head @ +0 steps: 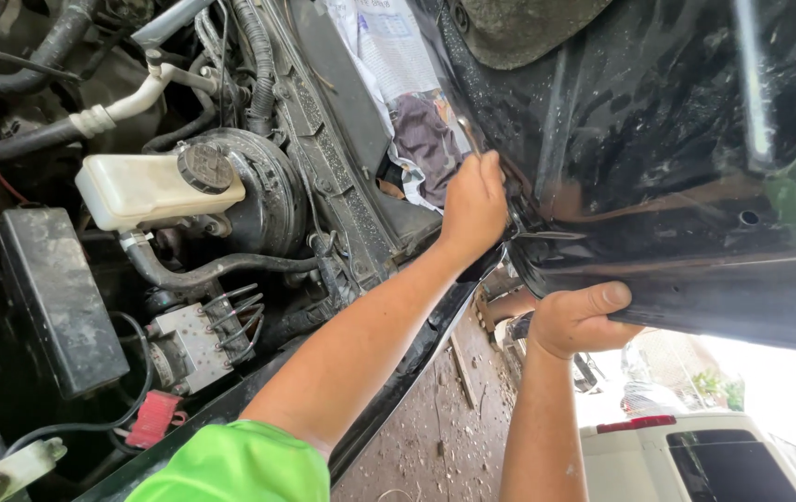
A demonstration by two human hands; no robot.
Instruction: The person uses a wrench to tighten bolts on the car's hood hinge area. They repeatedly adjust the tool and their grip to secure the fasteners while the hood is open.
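Left hand [474,200] fisted on thin tool [468,133] (perhaps a wrench); right hand [576,319] gripping black hood [686,167]

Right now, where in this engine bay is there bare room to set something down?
The flat top of the black box, left of the metal block, is bare. Around the white reservoir hoses crowd. The left hand and right hand fill the hood corner.
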